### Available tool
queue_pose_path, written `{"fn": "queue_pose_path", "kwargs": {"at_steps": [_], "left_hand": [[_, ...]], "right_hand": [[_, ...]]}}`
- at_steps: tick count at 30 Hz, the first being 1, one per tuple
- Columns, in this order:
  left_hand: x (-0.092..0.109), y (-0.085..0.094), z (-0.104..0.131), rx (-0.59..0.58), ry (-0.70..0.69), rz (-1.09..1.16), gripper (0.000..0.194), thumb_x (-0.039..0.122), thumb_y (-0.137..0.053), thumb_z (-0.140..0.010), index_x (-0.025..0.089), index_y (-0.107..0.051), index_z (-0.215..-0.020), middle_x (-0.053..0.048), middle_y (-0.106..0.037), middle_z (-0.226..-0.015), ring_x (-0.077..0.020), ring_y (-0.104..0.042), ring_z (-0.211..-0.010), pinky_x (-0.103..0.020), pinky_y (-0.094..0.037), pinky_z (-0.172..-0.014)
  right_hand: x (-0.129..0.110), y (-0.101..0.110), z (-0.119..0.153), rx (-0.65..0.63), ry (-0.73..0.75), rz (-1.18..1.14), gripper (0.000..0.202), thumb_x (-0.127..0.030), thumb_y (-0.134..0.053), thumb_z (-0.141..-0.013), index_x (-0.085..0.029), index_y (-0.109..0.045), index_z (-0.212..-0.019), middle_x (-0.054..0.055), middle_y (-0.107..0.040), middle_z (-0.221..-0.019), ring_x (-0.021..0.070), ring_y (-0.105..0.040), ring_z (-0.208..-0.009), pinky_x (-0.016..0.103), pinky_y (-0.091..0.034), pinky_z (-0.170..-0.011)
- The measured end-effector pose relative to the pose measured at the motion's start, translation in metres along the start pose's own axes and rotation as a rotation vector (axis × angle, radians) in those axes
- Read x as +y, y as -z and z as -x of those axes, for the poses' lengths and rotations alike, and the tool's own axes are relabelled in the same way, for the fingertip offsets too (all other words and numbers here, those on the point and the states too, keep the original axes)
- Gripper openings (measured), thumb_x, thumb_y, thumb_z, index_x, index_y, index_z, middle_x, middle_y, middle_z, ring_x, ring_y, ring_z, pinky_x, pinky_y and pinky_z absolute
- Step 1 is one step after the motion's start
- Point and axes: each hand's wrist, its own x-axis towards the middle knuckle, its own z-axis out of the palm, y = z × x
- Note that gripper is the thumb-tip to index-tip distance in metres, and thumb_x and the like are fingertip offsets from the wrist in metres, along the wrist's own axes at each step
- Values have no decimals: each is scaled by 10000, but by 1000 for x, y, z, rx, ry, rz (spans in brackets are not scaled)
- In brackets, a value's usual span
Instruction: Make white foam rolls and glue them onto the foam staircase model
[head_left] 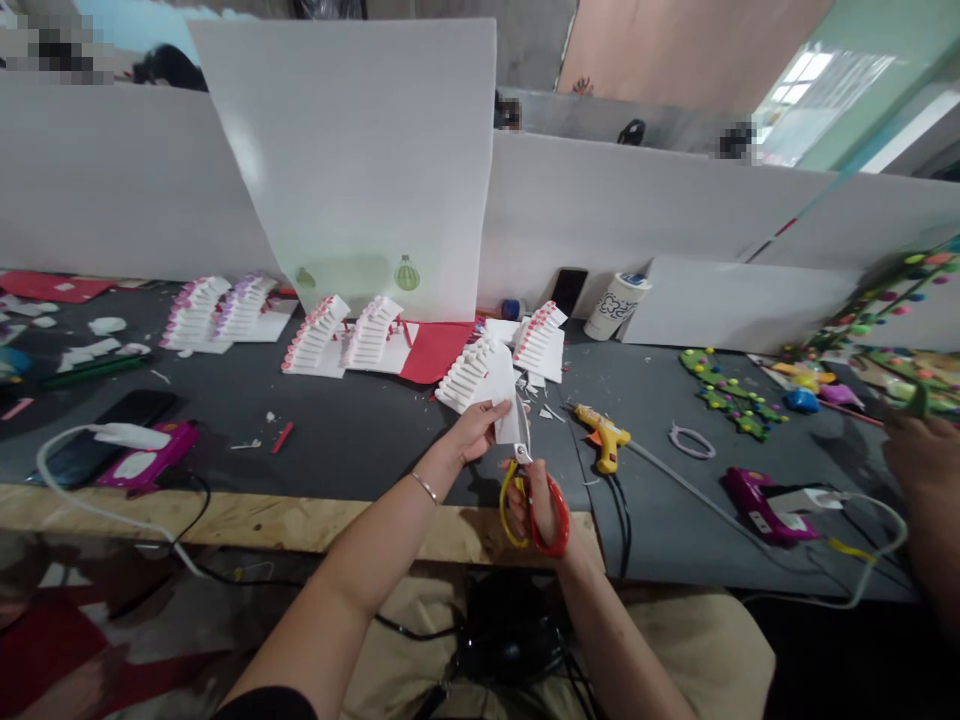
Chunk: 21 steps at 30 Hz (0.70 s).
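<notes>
My left hand (480, 430) is closed on a white card piece (507, 395) with a curved row of white sticks (469, 372) along its left side. In my right hand (541, 505) are scissors (553, 530) with one red and one yellow handle loop, my fingers through the loops. The scissor blades point away from me and lie along the right edge of the card. Small white paper scraps (553, 412) lie just right of the blades. Behind the card stands a similar piece with pink-tipped sticks (537, 335).
Several more stick-lined pieces (311, 335) and a red sheet (435, 352) lie toward the white board (360, 150). A yellow glue gun (604, 435), a purple power strip (765, 505) and cables are at right. Another person's hand (926, 450) holds something green at far right.
</notes>
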Motion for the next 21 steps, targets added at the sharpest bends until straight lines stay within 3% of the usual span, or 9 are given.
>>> {"fn": "queue_pose_path", "kwargs": {"at_steps": [4, 12, 21], "left_hand": [[-1, -2, 3, -14, 26, -28, 305, 283, -756, -754, 66, -703, -961, -106, -736, -764, -135, -647, -560, -230, -505, -560], [1, -3, 5, -33, 49, -66, 319, 307, -756, -750, 60, -694, -943, -95, -720, -687, -142, -632, -503, -213, -473, -452], [3, -7, 9, -48, 43, -40, 239, 245, -705, -802, 67, -682, -958, -143, -747, -864, -184, -702, -678, -262, -549, -625]], "right_hand": [[-1, -4, -3, -19, -5, -46, 619, -806, -514, -689, -229, -547, -912, -67, -466, -530, 85, -380, -366, 211, -353, -316], [-10, -11, -7, -22, -12, -33, 672, -855, -445, -677, -205, -549, -812, -69, -418, -437, 89, -381, -321, 210, -341, -296], [-7, -13, -6, 88, 15, 10, 622, -787, -539, -684, -194, -516, -871, -102, -427, -463, 49, -338, -292, 168, -298, -268]]}}
